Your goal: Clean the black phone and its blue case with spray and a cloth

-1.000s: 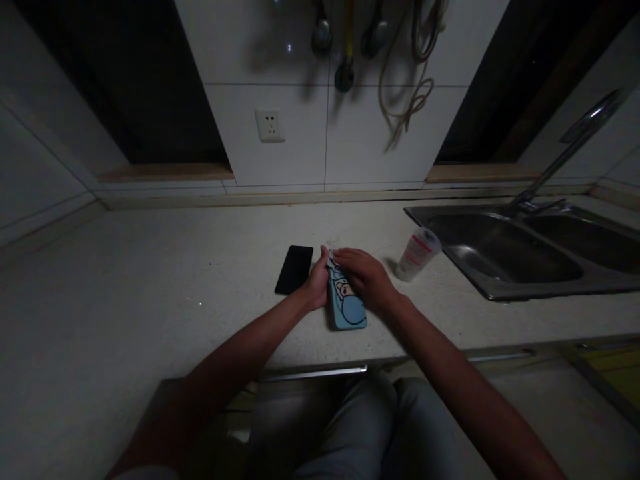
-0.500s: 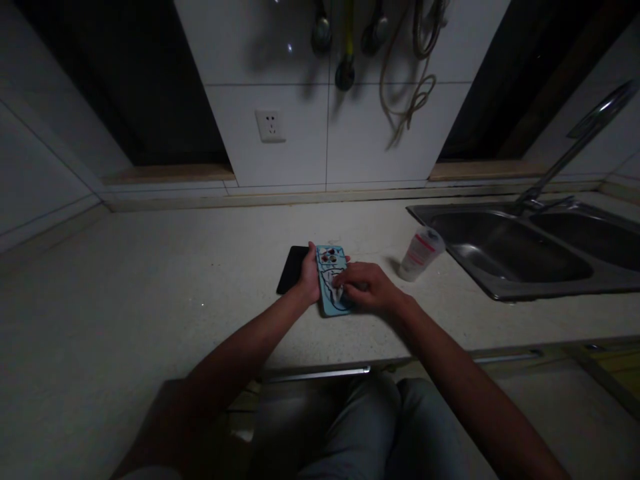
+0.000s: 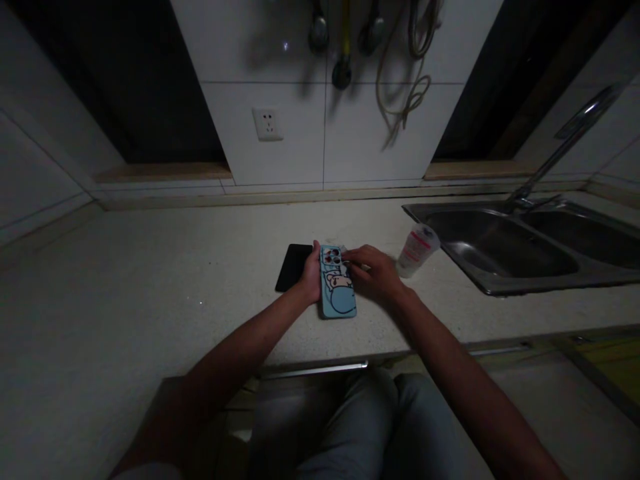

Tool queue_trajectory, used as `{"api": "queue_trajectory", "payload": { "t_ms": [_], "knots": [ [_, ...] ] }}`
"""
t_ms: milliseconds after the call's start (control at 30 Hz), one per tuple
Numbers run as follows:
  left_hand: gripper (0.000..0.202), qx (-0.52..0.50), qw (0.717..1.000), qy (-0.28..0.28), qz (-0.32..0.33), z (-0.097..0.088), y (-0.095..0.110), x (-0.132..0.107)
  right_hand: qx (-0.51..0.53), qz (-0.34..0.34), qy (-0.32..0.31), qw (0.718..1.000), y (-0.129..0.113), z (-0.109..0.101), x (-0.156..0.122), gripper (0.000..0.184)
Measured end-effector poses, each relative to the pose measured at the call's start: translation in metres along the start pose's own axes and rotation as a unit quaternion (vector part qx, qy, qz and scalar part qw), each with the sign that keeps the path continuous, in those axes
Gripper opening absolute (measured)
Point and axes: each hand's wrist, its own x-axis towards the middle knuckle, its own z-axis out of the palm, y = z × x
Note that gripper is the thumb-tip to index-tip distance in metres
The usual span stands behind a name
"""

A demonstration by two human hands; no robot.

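My left hand [image 3: 312, 275] grips a light-blue phone case [image 3: 341, 300] by its left side, above the counter. A cartoon figure is printed on its back, and several round camera openings show at the top; whether a phone is inside, I cannot tell. At the upper right edge of the case is my right hand [image 3: 373, 267], its fingers pinched on a small white wipe [image 3: 344, 249] that is mostly hidden. Just left of my left hand, a flat black phone-like slab [image 3: 293, 268] lies on the counter.
A clear plastic cup [image 3: 417, 250] with red print stands tilted-looking right of my right hand. Beyond it is a double steel sink [image 3: 493, 290] with a tap [image 3: 555, 150]. The pale counter [image 3: 150, 280] meets a tiled wall with a socket [image 3: 267, 125] and hanging cords [image 3: 403, 117].
My right hand has slid up the case from its middle to the upper right edge, taking the white wipe along and uncovering the printed figure. My left hand keeps its hold.
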Motion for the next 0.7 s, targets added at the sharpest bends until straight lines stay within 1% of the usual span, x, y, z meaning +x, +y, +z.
{"api": "queue_trajectory", "payload": {
  "t_ms": [100, 233, 333, 400, 467, 533, 600, 700],
  "knots": [
    [0.072, -0.013, 1.000, 0.012, 0.024, -0.003, 0.001, 0.003, 0.031, -0.009, -0.032, 0.999, -0.004, -0.001, -0.001, 0.021],
    [0.075, -0.010, 0.999, 0.033, 0.039, -0.010, 0.003, 0.007, 0.097, -0.008, -0.064, 0.993, -0.007, -0.002, -0.002, 0.019],
    [0.077, -0.015, 0.998, 0.043, 0.044, -0.014, 0.003, 0.009, 0.148, -0.025, -0.093, 0.984, -0.014, -0.003, 0.000, 0.018],
    [0.076, -0.024, 0.997, 0.047, 0.049, -0.016, 0.004, 0.010, 0.191, -0.032, -0.127, 0.973, -0.021, -0.004, 0.002, 0.018],
    [0.074, -0.027, 0.997, 0.054, 0.058, -0.017, 0.004, 0.011, 0.242, -0.035, -0.168, 0.955, -0.028, -0.004, 0.003, 0.019],
    [0.074, -0.023, 0.996, 0.060, 0.060, -0.017, 0.005, 0.011, 0.282, -0.038, -0.194, 0.939, -0.032, -0.002, 0.003, 0.018],
    [0.074, -0.014, 0.997, 0.062, 0.052, -0.015, 0.005, 0.011, 0.284, -0.037, -0.188, 0.939, -0.031, 0.002, 0.003, 0.018],
    [0.075, 0.006, 0.998, 0.063, 0.031, -0.011, 0.005, 0.012, 0.210, -0.034, -0.126, 0.969, -0.024, 0.008, 0.002, 0.020]
  ]
}}
